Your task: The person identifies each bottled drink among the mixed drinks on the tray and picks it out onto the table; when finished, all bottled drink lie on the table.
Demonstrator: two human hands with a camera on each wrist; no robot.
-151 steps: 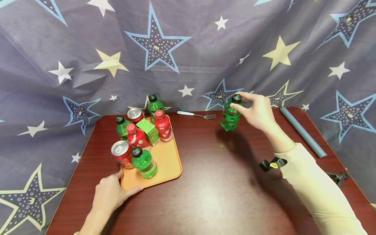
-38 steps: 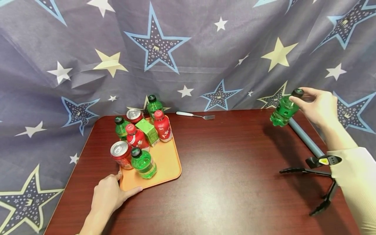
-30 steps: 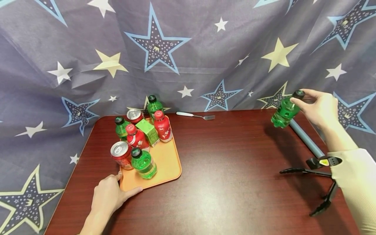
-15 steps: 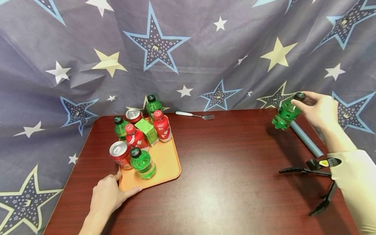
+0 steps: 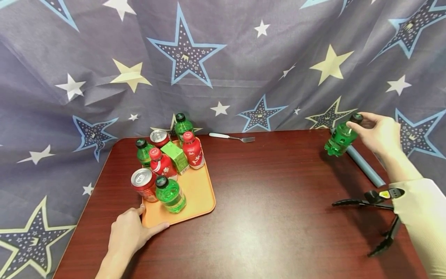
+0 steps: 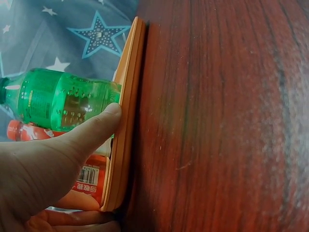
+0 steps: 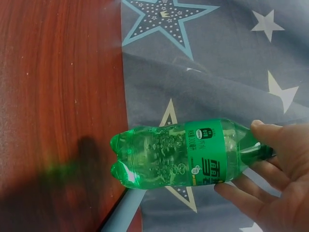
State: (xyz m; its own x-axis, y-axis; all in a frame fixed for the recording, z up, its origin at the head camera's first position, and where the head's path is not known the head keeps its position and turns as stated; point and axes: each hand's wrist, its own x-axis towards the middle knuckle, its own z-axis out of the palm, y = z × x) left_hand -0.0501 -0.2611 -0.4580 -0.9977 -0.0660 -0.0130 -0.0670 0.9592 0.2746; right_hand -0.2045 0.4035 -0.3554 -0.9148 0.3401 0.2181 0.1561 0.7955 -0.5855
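My sleeve [image 5: 419, 228]: cream. Bottle [image 5: 340, 139] I hold: see-through green, dark cap [image 5: 356, 118], green label [image 7: 206, 153], black lettering. Tray [image 5: 199, 190] I grip: orange. I also see more green bottles [image 5: 171, 197], dark-capped; red bottles [image 5: 193, 152], white markings; red cans [image 5: 144, 186], silver tops; bright green carton [image 5: 175, 157]. My table [image 5: 271, 217]: reddish-brown, dark grain. Backdrop cloth [image 5: 240, 73]: grey-purple; white, yellow, blue-edged dotted stars. Fork [image 5: 220, 135]: white handle, silver tines. Tube [image 5: 366, 168]: grey-blue.

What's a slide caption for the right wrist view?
Right hand holds a green bottle by its top, off the table, starry cloth behind.
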